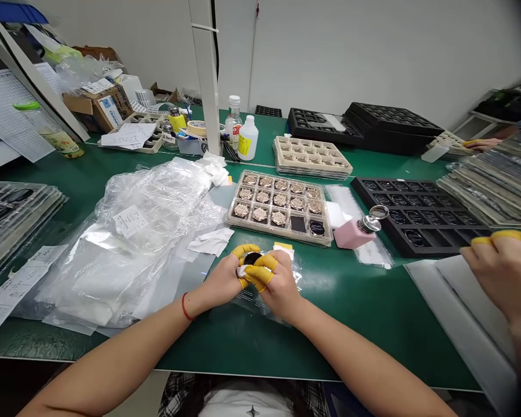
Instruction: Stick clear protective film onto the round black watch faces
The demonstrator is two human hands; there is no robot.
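Both hands in close now over the green counter (pixel 347 301): the left hand (pixel 224 279) grips a dark round piece (pixel 252 258), and right up against it the right hand (pixel 282 285) pinches a white cloth (pixel 242 271)! Just beyond the hands, a tray (pixel 278 232) of round metal cases; ahead-right, a pink bottle (pixel 351 234); beside the left hand, heaped plastic bags (pixel 151 197).

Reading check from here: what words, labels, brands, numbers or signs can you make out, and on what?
None reads with certainty.
Cardboard box: label blurred.
White bottle: yellow label, too small.
Slip among plastic bags: too small.
Long paper strip: too small.
Clear printed bag: too small.
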